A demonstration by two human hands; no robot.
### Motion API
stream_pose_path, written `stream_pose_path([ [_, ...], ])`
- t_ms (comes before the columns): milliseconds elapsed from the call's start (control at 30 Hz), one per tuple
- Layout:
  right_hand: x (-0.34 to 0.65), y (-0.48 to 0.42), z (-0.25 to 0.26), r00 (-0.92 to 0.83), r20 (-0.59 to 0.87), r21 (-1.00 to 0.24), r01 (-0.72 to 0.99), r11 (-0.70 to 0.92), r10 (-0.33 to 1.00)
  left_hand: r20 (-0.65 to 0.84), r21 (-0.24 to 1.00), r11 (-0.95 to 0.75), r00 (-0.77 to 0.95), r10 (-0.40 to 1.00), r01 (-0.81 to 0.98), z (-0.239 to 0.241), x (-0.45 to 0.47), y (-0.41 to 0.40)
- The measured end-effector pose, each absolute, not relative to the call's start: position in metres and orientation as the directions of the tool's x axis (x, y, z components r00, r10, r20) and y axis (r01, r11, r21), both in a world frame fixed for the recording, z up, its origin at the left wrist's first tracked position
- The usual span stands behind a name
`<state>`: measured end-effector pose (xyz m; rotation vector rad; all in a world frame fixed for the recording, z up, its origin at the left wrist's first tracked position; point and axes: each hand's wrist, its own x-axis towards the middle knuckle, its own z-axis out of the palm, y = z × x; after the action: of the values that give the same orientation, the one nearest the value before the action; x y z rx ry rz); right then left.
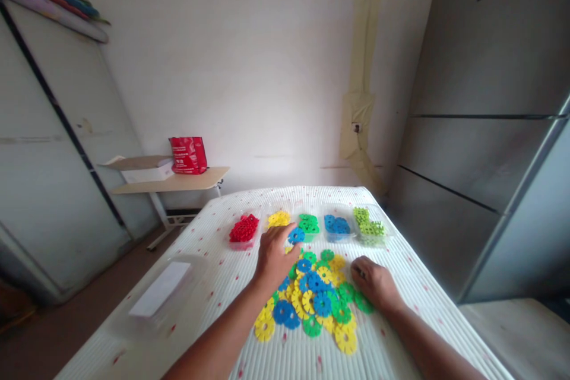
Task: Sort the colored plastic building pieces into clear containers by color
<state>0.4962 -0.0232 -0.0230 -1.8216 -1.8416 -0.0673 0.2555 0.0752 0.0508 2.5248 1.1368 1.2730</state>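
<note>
My left hand (278, 252) is raised above the far side of a mixed pile, its thumb and fingers pinching a blue snowflake disc (296, 236). Just beyond it are clear tubs with yellow discs (279, 218) and green discs (308, 224). The loose pile holds several notched discs, among them a yellow disc (346, 338), a blue disc (322, 304) and a green disc (312, 326). At the pile's right edge my right hand (376, 282) rests on the table with curled fingers, close to a green disc (364, 303). Whatever those fingers may hold is hidden.
In the same row stand tubs of red pieces (244, 229), blue discs (337, 225) and light green pieces (369, 222). A clear lid with a white slip (161, 289) lies at left. Behind are a side table (209, 179) with a red bag (189, 155), and a fridge (481, 89) at right.
</note>
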Motion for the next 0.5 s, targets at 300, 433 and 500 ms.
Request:
stream_pose_path([
  [300,0.497,-0.023,-0.024,0.082,0.381,-0.328,0.943,0.052,0.921,0.493,0.438,-0.666,0.458,0.740,0.604,0.056,0.378,0.114],
  [433,0.497,-0.024,-0.023,0.081,0.372,-0.343,0.938,0.056,0.925,0.530,0.421,-0.672,0.437,0.727,0.609,0.036,0.354,0.108],
  [500,0.497,-0.024,-0.022,0.081,0.370,-0.342,0.938,0.055,0.925,0.560,0.430,-0.660,0.392,0.730,0.616,0.028,0.325,0.101],
])
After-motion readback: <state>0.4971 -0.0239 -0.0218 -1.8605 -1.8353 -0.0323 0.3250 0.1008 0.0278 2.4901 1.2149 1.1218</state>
